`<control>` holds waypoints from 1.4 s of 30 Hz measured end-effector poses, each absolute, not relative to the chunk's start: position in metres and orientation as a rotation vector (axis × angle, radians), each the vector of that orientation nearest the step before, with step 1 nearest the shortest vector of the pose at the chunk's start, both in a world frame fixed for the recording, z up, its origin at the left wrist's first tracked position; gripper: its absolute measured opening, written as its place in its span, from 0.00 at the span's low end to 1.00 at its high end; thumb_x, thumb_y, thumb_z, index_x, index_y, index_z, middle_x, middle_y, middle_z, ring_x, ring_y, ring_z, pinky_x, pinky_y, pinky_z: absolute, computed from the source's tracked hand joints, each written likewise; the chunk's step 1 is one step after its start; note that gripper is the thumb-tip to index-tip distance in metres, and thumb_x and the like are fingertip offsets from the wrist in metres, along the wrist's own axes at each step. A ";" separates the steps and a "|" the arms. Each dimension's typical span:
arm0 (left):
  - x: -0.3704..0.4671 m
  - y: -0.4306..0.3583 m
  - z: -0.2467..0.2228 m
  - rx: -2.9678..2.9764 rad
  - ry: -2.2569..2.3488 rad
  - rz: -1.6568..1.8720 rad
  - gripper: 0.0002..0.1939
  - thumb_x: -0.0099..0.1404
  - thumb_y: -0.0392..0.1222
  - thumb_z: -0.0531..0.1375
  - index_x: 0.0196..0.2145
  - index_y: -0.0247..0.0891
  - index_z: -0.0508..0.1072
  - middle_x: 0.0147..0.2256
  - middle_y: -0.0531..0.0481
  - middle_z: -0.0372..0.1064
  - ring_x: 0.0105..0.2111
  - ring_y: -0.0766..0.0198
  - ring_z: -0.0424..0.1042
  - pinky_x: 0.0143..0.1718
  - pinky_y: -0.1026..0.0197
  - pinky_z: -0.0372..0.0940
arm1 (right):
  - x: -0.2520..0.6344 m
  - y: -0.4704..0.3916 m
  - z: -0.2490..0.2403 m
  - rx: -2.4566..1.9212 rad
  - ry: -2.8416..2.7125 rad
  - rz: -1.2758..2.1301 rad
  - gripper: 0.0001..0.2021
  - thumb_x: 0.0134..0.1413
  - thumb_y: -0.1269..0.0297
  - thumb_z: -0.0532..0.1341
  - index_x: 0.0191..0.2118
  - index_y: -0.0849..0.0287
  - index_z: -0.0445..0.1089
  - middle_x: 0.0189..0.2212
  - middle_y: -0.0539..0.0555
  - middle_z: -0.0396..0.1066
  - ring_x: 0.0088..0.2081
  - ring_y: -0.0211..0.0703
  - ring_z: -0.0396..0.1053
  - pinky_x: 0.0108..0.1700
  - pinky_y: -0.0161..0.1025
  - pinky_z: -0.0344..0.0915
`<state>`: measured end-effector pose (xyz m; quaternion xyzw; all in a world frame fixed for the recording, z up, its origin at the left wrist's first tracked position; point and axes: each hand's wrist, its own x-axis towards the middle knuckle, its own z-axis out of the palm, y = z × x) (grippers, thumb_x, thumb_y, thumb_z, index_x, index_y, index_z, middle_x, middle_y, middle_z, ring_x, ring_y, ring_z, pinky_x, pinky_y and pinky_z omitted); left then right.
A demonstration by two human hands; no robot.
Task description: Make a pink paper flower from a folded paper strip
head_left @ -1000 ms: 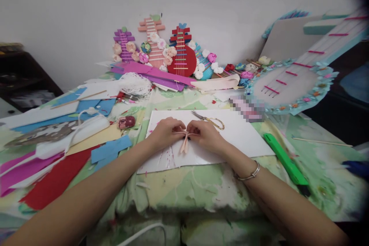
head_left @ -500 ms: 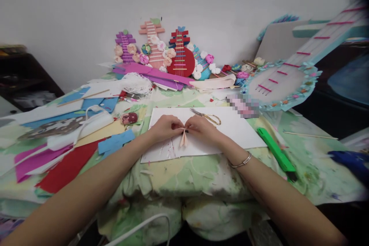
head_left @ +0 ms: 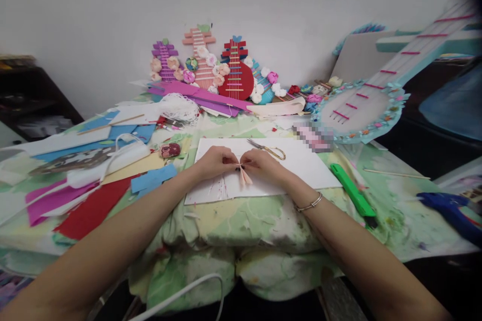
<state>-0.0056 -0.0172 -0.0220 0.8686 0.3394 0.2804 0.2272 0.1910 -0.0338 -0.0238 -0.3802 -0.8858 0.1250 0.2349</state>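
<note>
Between my hands, above the white board, is a small pale-pink folded paper piece (head_left: pixel 245 179), pinched at its top and flaring downward. My left hand (head_left: pixel 217 162) is closed, thumb and fingertips gripping the piece from the left. From the right, my right hand (head_left: pixel 260 165) pinches the same spot; a bracelet circles that wrist. The fingertips nearly meet and hide the pinched end. Just beyond my right hand, gold-handled scissors (head_left: pixel 268 149) lie on the white board (head_left: pixel 301 170), blades pointing left.
A green utility knife (head_left: pixel 352 190) lies right of the board, and a blue glue gun (head_left: pixel 450 210) farther right. Blue paper strips (head_left: pixel 153 179) and red sheet (head_left: pixel 98 205) lie at left. Behind stand a red paper lute (head_left: pixel 236 77) and a large pale-blue lute (head_left: pixel 363 105). A white cord (head_left: pixel 184 297) hangs in front.
The pink piece has turned so its flared end points slightly more right. Both hands keep their pinch. The view has shifted a little, moving the right-side things leftward.
</note>
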 end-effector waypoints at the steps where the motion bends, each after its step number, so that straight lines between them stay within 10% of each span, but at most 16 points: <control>1: -0.006 -0.017 -0.022 2.389 0.940 0.772 0.11 0.55 0.46 0.59 0.26 0.35 0.76 0.23 0.50 0.70 0.25 0.67 0.65 0.28 0.66 0.59 | 0.191 -0.033 -0.024 -1.065 -2.410 0.353 0.06 0.53 0.68 0.55 0.32 0.61 0.70 0.29 0.52 0.69 0.30 0.36 0.64 0.32 0.33 0.56; 9: -0.006 -0.017 -0.022 2.213 1.024 0.851 0.12 0.51 0.40 0.60 0.35 0.36 0.66 0.22 0.55 0.66 0.22 0.69 0.64 0.24 0.67 0.59 | 0.193 -0.036 -0.016 -1.098 -2.332 0.381 0.12 0.51 0.57 0.59 0.37 0.60 0.70 0.33 0.53 0.71 0.35 0.40 0.67 0.37 0.38 0.60; 23: 0.001 -0.027 -0.015 2.322 0.989 0.760 0.07 0.54 0.41 0.56 0.30 0.36 0.64 0.27 0.53 0.65 0.26 0.67 0.64 0.28 0.65 0.59 | 0.191 -0.032 -0.027 -1.162 -2.250 0.538 0.06 0.48 0.72 0.57 0.34 0.59 0.69 0.31 0.50 0.72 0.32 0.38 0.69 0.33 0.34 0.61; 42: -0.001 -0.022 -0.016 2.269 0.991 0.894 0.07 0.51 0.35 0.55 0.31 0.36 0.67 0.29 0.52 0.67 0.29 0.66 0.65 0.27 0.67 0.60 | 0.207 -0.025 -0.025 -1.250 -1.945 0.310 0.05 0.49 0.66 0.57 0.30 0.59 0.70 0.28 0.50 0.71 0.27 0.35 0.64 0.31 0.32 0.60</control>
